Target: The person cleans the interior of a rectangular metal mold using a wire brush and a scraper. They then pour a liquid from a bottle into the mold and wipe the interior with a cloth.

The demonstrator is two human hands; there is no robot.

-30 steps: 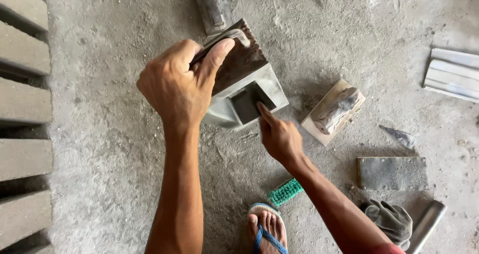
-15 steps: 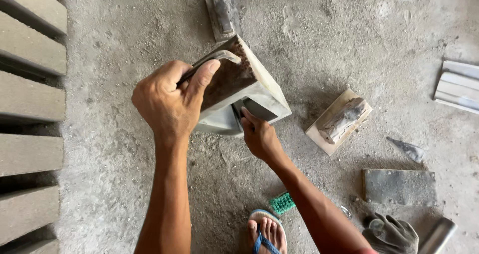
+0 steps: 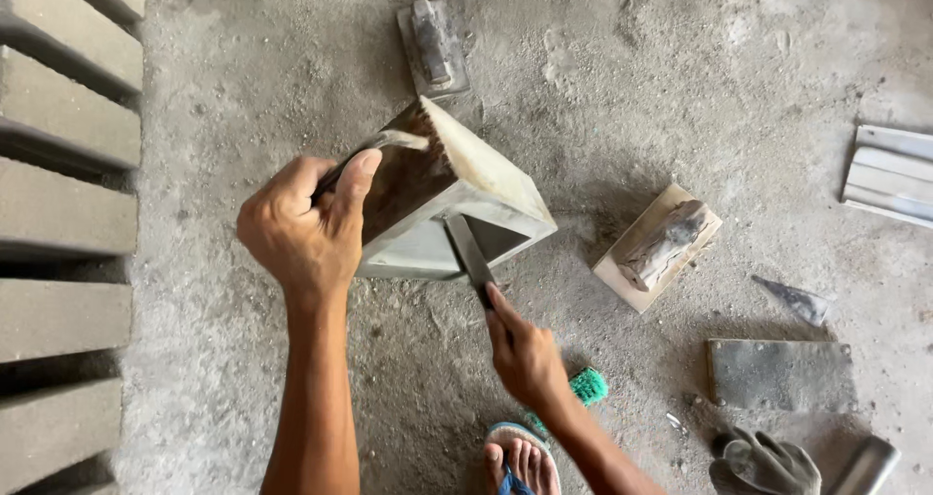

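A rough grey concrete floor (image 3: 292, 87) spreads under me, with a row of long grey concrete blocks (image 3: 58, 213) lined up along my left edge. In the middle sits the grey box-shaped metal mould (image 3: 466, 179), tilted up on one edge, its dark rust-brown side turned toward my left hand (image 3: 301, 228). That hand is curled tight around the mould's thin metal handle (image 3: 389, 143), thumb pressed along it, steadying the tilt. My right hand (image 3: 525, 354) is closed around the grip of a narrow flat steel blade (image 3: 469, 247), forefinger stretched along it, the blade reaching into the mould's open grey side.

To the right lie a pale wooden float with a log-like handle (image 3: 659, 245), a flat grey rectangular plate (image 3: 777, 374), and grey work gloves (image 3: 763, 464) near the bottom edge. A grey float (image 3: 432, 43) lies beyond the mould. My sandalled foot (image 3: 520, 461) shows below, a small green brush (image 3: 588, 386) just beside my right wrist.
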